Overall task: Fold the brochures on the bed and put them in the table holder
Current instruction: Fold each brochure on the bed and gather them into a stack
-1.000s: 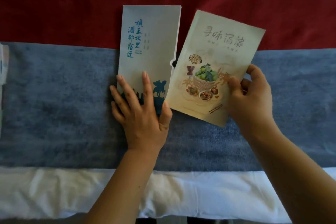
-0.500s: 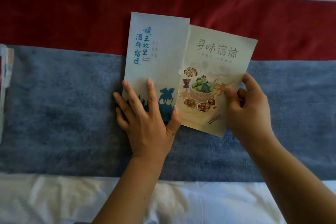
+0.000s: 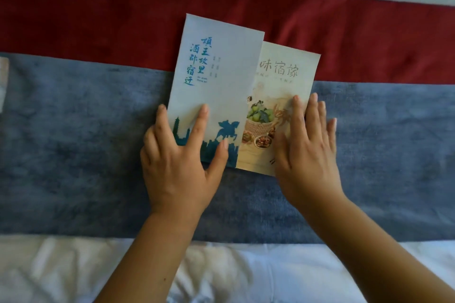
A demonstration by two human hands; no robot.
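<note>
Head view:
- Two brochures sit centre frame, slightly tilted clockwise, straddling the red band (image 3: 98, 19) and the blue band (image 3: 73, 155) of the bed cover.
- The pale brochure (image 3: 216, 76) has blue script and a blue skyline with a horse along its bottom edge. It is on top, and its right edge covers the left strip of the cream brochure (image 3: 283, 74).
- The cream brochure has brown script and a food basket print. It sticks out right of centre, with its top edge lower than the pale one's.
- Left hand (image 3: 179, 162): flat, fingers spread and straight, pressing on the lower part of the pale brochure. The thumb lies by its bottom edge near the overlap. It's not curled round anything.
- Right hand (image 3: 305, 152): flat, fingers straight and close together, lying on the lower right part of the cream brochure. The outer fingers run past its right edge onto the blue band. It's not pinching anything.
- Both brochures look flat against the cover. Can't tell if they are separate sheets or joined under the overlap.
- White sheet (image 3: 73, 273) runs across the bottom of the frame, with more white fabric along the top.
- Sliver of printed paper (image 3: 3, 81) at the far left edge, too cropped to identify.
</note>
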